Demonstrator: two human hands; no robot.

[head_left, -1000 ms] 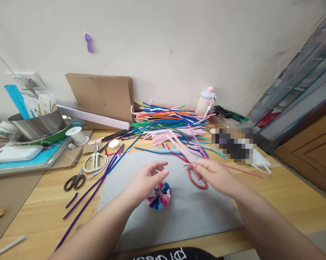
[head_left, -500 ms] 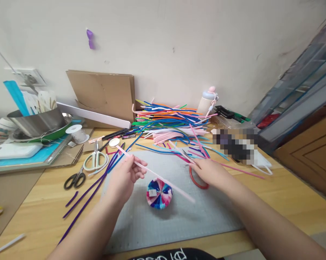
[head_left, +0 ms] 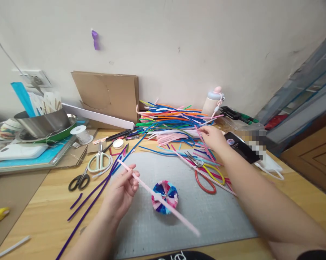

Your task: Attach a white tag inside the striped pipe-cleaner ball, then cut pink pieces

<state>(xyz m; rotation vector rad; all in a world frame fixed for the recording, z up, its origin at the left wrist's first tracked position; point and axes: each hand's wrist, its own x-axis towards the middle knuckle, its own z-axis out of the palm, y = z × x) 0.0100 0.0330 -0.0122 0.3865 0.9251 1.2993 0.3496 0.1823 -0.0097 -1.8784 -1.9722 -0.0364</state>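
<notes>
My left hand (head_left: 125,184) pinches a pale pink pipe cleaner (head_left: 176,215), which slants down to the right, its near end blurred. Behind it, on the grey mat (head_left: 141,234), lies a round pompom-like piece (head_left: 165,195) in pink, blue and white. My right hand (head_left: 213,138) reaches over the mat's far right, fingers closed on a darker pink pipe cleaner (head_left: 204,142). Scissors with one red and one yellow handle (head_left: 206,182) lie below that hand, among loose pink pipe cleaners. Beyond is a pile of many-coloured pipe cleaners (head_left: 170,117).
White-handled scissors (head_left: 99,163), black-handled scissors (head_left: 79,181) and purple pipe cleaners (head_left: 89,206) lie left. A thread spool (head_left: 81,134) stands near a metal pot (head_left: 40,122). Cardboard (head_left: 105,95) leans on the wall. A bottle (head_left: 213,101) and phone (head_left: 242,148) are at right.
My right hand has let go of the red-and-yellow scissors and moved up and away to a pink pipe cleaner. The pale pipe cleaner in my left hand has swung slightly downward.
</notes>
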